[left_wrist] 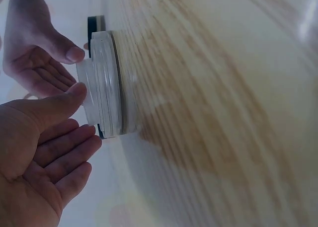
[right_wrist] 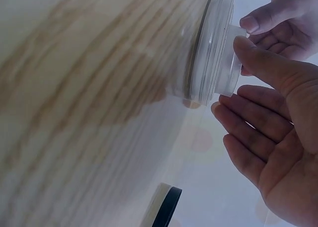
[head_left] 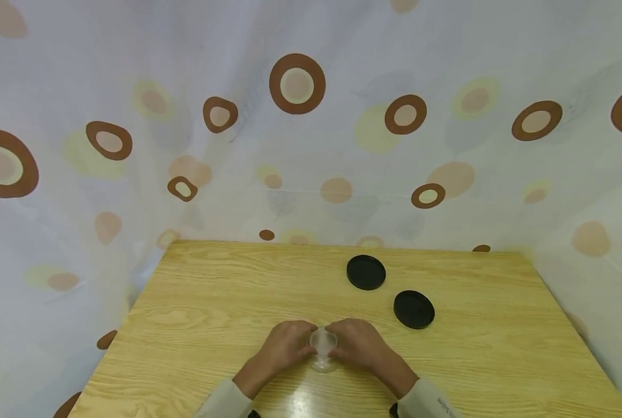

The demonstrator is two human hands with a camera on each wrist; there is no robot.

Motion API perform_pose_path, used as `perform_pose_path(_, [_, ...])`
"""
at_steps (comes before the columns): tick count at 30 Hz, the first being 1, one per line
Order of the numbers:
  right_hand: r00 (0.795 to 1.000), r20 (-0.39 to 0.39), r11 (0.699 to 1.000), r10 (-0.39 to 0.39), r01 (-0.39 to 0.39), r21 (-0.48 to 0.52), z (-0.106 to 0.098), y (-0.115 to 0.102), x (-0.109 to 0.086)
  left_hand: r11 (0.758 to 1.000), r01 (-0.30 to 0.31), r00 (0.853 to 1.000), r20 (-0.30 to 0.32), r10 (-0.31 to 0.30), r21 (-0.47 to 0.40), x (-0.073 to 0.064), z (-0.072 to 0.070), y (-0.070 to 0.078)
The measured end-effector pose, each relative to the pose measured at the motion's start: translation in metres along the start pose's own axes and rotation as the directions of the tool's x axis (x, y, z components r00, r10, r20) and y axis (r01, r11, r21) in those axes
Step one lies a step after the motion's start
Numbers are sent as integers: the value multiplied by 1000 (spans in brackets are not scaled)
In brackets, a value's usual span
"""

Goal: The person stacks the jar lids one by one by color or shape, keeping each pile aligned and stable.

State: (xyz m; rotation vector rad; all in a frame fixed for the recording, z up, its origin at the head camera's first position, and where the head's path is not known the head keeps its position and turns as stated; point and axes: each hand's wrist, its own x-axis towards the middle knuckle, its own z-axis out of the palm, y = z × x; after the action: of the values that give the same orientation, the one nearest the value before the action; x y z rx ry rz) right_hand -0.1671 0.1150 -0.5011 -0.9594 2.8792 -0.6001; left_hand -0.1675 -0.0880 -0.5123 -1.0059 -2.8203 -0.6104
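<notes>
From the head cam I've got a clear round container right between my hands, near the front of the wood-grain table. My left hand and my right hand pinch it from opposite sides, thumbs nearest me. Farther back and off to the right lie two shallow black lids, one toward the back, the other a bit closer. A spotted curtain hangs behind it all.

Left wrist cam shows the shape better: a narrower upper ring over a wider lower band down at the tabletop. My left thumb sits on that upper ring with the other fingers loosely bent below; I can't tell which fingertips really press. A dark edge, probably a lid, pokes out behind.

Right wrist cam is pretty much the mirror: right thumb on the ring, fingers curving around, palm off the container. One black lid is well apart from it.

Handling-wise, I'd guess light and stiff, hard plastic or glass, can't tell which. Looks slick, might crack if dropped. That upper ring seems the best hold, pinched evenly from both sides.
</notes>
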Motion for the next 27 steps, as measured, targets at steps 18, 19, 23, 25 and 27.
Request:
perform_pose_path(18, [997, -51, 997, -62, 60, -45, 9, 1, -8, 998, -18, 999, 48, 15, 61, -4, 2, 5])
perform_pose_path(19, [996, -57, 997, -69, 67, -47, 9, 1, -8, 997, -22, 999, 47, 18, 72, -5, 2, 4])
perform_pose_path(23, [992, -80, 992, -102, 95, -84, 10, 0, -8, 994, -32, 998, 48, 28, 100, -5, 2, 2])
perform_pose_path(25, [991, -82, 989, -109, 101, -104, 9, 0, -9, 994, -41, 998, 47, 36, 99, -5, 2, 2])
perform_pose_path(27, [991, -79, 989, -109, 99, -113, 8, 1, -9, 994, -52, 998, 43, 48, 97, -4, 1, 1])
